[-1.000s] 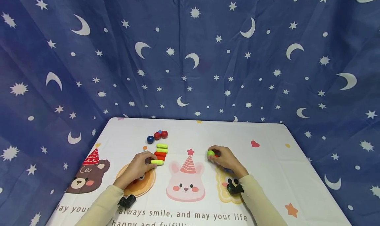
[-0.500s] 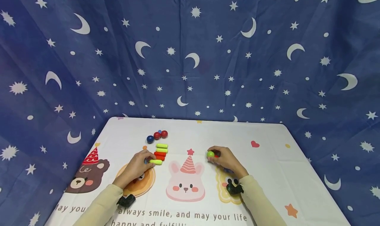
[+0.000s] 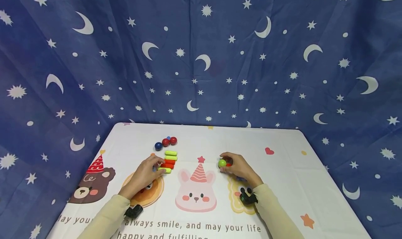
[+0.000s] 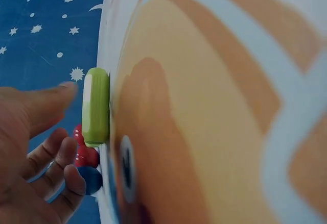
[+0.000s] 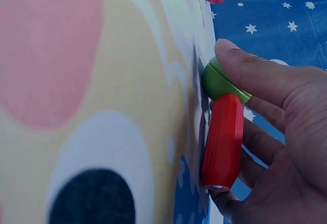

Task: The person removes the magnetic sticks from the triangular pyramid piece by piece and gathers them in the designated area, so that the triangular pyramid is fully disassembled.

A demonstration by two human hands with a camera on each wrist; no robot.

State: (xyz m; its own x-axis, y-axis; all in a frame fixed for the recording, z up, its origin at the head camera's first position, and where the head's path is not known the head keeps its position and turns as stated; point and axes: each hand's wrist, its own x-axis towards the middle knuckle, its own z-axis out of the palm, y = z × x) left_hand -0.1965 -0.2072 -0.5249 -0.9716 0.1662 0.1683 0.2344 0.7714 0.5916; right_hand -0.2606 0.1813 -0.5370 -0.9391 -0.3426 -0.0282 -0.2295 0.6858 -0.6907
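A yellow-green stick (image 4: 96, 106) lies on the tabletop, nearest my left hand (image 3: 145, 173). The left thumb and fingers are spread, and in the left wrist view a gap shows between thumb and stick. My right hand (image 3: 240, 167) is around a green ball (image 3: 222, 163) and a red stick (image 5: 223, 142) whose end meets the ball. The right thumb (image 5: 255, 73) overlaps the ball in the right wrist view; contact is unclear. In the head view, the upper finger stands apart from the ball. Part of the red stick is hidden by the right hand in the head view.
Yellow-green sticks (image 3: 171, 153) and red sticks (image 3: 169, 161) lie in a column beside the left fingertips. Behind them are a dark blue ball (image 3: 158, 146), red balls (image 3: 173, 140) and a small light blue piece (image 3: 168, 138). A starry curtain (image 3: 201, 75) hangs behind the table.
The left hand first drew the yellow-green stick slightly left, then its fingers spread away from it. The right fingers have parted a little around the green ball, which shifted slightly left.
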